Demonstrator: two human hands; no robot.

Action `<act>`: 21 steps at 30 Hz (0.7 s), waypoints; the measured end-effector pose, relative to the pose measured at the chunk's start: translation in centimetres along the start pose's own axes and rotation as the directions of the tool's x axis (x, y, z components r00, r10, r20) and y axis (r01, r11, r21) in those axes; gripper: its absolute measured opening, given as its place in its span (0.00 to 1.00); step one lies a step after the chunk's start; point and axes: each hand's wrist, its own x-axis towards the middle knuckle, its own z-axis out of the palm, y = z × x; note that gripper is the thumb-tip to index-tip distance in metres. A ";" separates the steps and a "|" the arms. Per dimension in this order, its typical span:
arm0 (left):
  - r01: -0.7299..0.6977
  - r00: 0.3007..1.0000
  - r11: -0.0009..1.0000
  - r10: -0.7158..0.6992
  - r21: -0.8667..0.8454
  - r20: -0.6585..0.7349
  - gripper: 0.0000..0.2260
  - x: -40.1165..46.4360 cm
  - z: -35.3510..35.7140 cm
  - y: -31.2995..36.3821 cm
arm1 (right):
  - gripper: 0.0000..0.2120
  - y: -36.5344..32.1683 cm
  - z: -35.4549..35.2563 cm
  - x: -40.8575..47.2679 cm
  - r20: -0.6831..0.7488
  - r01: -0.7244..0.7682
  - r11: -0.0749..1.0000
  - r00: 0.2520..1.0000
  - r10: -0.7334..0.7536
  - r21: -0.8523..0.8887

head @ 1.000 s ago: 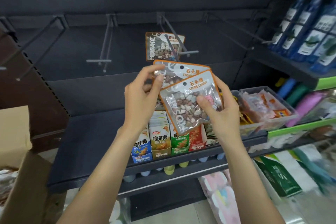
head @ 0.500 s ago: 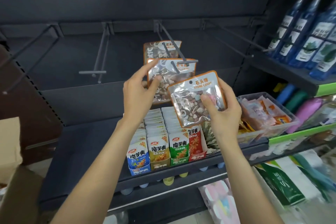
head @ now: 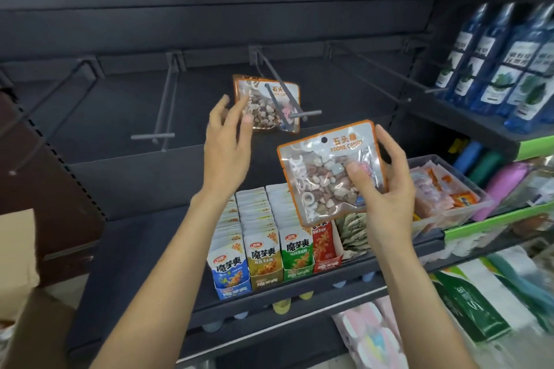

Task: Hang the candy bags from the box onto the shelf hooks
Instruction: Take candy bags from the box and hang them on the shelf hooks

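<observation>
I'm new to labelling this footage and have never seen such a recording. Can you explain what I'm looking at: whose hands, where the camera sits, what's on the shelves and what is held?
There is no machine here. A person wears one camera on the head, looking forward and down, so both bare arms reach in from below. The right hand grips a stone candy bag with an orange border and a punched hole at the top. The left hand is open and holds nothing, near the hung candy bags on a metal shelf hook. How many hang there is unclear. Other hooks beside it are bare. On the dark shelf below stand rows of snack packets; a clear bin of packets sits to the right, with blue bottles above.
</observation>
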 end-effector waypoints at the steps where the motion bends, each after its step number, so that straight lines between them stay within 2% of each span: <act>1: 0.018 1.000 0.985 -0.019 -0.174 -0.001 0.15 -1.5 -0.7 0.7 | 0.23 0.0 0.2 0.0 0.023 -0.013 1.000 1.000 0.013 0.020; 3: 0.095 0.994 0.880 -0.062 -0.465 0.085 0.13 -4.1 -1.9 1.9 | 0.24 0.1 0.9 0.0 0.064 -0.031 0.999 0.997 0.029 0.036; 4: 0.130 0.987 0.840 -0.061 -0.526 0.147 0.13 -5.1 -2.3 2.5 | 0.24 0.2 1.2 0.2 0.081 -0.024 0.999 0.996 0.022 0.030; 6: 0.156 0.970 0.826 -0.023 -0.542 0.244 0.19 -6.4 -2.8 3.3 | 0.22 0.2 2.0 0.4 0.106 0.022 1.000 0.994 -0.022 0.003; 8: 0.162 0.961 0.835 -0.011 -0.526 0.278 0.24 -6.9 -2.7 3.8 | 0.19 0.2 2.6 0.6 0.110 0.057 0.997 0.993 -0.051 -0.043; 13: 0.177 0.970 0.853 -0.067 -0.490 0.234 0.27 -7.1 -2.1 3.7 | 0.17 0.6 3.2 1.3 0.139 0.019 0.991 0.990 -0.001 -0.131; 18: 0.165 0.978 0.863 -0.083 -0.478 0.189 0.30 -6.7 -1.8 3.6 | 0.18 1.1 3.1 2.2 0.184 0.074 0.979 0.982 -0.038 -0.189; 21: 0.157 0.984 0.873 -0.099 -0.462 0.147 0.31 -5.1 -0.8 2.5 | 0.18 2.3 3.5 4.0 0.216 0.189 0.896 0.970 -0.108 -0.402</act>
